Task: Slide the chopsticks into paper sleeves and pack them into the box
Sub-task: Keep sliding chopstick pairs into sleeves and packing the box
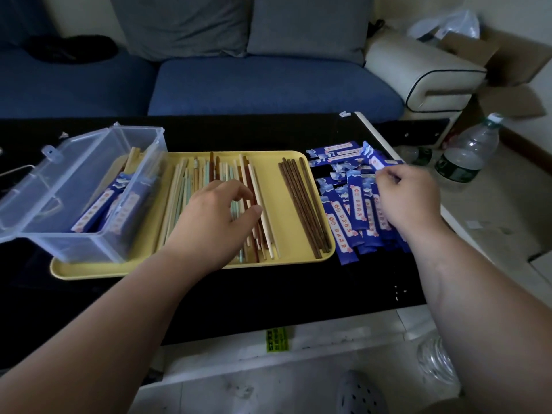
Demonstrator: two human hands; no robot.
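Head view: A yellow tray (286, 171) is set on a black table (268, 294). A clear plastic box (74, 174), lid open, is seated on the 9 o'clock end of the tray; sleeved chopsticks (98, 207) are stacked inside it, leaning toward 1 o'clock. Mixed loose chopsticks (185, 180) are spread across the tray centre, and a separate group of dark brown chopsticks (301, 204) is laid toward its 3 o'clock side. A pile of blue paper sleeves (352, 210) is located on the table just beside the tray, at 3 o'clock.

The left hand (215, 216) is placed over the mixed loose chopsticks, fingers curled, thumb and fingertips touching them; whether one is pinched cannot be told. The right hand (409, 195) is positioned on the sleeve pile, fingers curled and pinching one sleeve at the 12 o'clock end.

A water bottle (469, 153) is stood on the floor at 2 o'clock. A blue sofa (268, 85) is located at 12 o'clock.
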